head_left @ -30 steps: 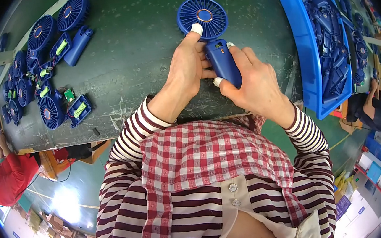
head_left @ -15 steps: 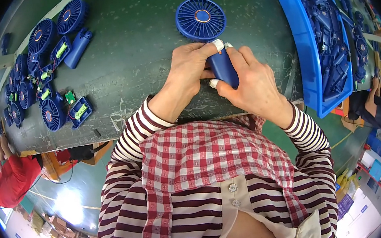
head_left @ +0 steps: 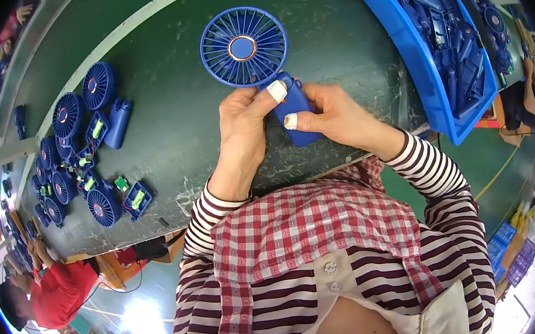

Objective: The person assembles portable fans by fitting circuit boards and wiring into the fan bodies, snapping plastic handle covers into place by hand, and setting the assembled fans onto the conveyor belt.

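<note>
A blue handheld fan (head_left: 244, 47) with a round slatted head and an orange ring at its hub is held above the green work surface. My left hand (head_left: 245, 121) is closed on it where the head meets the handle, its white-wrapped thumb lying on the upper handle. Around the right side of the blue handle (head_left: 303, 136) my right hand (head_left: 338, 115) is closed, with its thumb, also wrapped in white, across the front. The fingers behind the handle are mostly hidden.
Several blue fan heads (head_left: 67, 115) and opened handle shells with green parts (head_left: 135, 199) lie on the left of the green table (head_left: 174, 137). A blue bin (head_left: 410, 44) full of blue plastic parts stands at the right. A person in red (head_left: 67, 292) sits far left.
The fan has come nearer and its head has tilted to the left, with both hands moving along. My right thumb has shifted onto the front of the handle. The whole view has turned somewhat.
</note>
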A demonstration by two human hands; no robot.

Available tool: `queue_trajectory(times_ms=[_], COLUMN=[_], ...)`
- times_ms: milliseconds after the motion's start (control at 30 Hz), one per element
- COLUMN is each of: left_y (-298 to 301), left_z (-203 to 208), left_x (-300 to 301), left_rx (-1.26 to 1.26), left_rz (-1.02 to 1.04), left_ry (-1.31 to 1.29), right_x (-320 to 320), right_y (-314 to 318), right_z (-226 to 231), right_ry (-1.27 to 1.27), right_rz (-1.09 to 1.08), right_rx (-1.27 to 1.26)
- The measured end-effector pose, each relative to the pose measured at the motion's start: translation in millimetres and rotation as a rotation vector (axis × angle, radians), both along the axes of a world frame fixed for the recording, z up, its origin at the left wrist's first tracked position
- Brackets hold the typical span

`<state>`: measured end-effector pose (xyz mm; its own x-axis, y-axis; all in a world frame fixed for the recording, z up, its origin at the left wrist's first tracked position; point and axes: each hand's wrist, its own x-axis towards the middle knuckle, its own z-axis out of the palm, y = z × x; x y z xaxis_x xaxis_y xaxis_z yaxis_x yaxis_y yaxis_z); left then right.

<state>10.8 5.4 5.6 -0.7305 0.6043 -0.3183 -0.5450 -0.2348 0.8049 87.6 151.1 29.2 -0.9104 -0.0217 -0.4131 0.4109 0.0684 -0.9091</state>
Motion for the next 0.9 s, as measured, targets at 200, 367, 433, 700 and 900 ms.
queue_trajectory(times_ms=[200, 367, 433, 700, 900], left_y=[1, 1, 1, 6, 5], left_z=[5, 7, 7, -2, 0], left_x=[2, 4, 4, -8, -26], left_rx=[0.062, 0.139, 0.11, 0.093, 0.168], left_rz=[0.013, -0.011, -0.028, 0.042, -0.034], left_ry=[-0.002, -0.019, 0.009, 0.078, -0.012], right_x=[3, 2, 0, -15, -35], right_y=[-5, -6, -7, -7, 0], right_z=[-1, -3, 2, -7, -20], right_ry=[0.046, 0.067, 0.071, 0.131, 0.029], right_rz=[-0.016, -0.087, -0.08, -0.153, -0.093], right_rx=[0.06, 0.102, 0.11, 0.024, -0.509])
